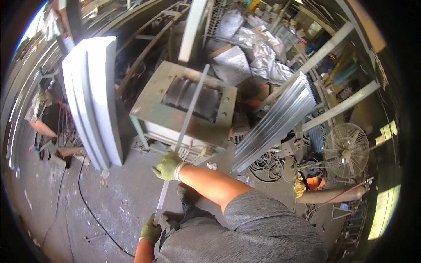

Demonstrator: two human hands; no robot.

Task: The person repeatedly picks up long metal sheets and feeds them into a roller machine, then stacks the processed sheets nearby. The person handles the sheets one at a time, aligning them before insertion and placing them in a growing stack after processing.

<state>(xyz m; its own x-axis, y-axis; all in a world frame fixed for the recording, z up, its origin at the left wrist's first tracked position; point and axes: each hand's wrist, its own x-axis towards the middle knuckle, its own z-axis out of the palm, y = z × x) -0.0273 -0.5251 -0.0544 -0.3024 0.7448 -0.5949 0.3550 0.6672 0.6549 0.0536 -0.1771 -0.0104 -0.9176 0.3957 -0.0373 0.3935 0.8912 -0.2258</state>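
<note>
A long, thin metal strip (191, 106) runs slantwise from low in front of my body up over a machine. Its far end lies across the opening in the top of the worn green-and-beige machine (151, 94), above dark ribbed rollers (182, 94). My right hand (167, 166), in a green glove, is closed around the strip just in front of the machine. Lower down, my left hand (150, 230), gloved the same way, grips the strip near its close end. I cannot tell whether the strip touches the rollers.
Light metal channels (94, 101) stand upright at the left; a stack of shiny metal profiles (276, 122) leans at the right. Beyond it are coiled cables (266, 168), a caged fan (346, 151) and a gas cylinder (331, 195). A black cable (94, 217) crosses the floor. Wrapped bundles (263, 52) lie behind.
</note>
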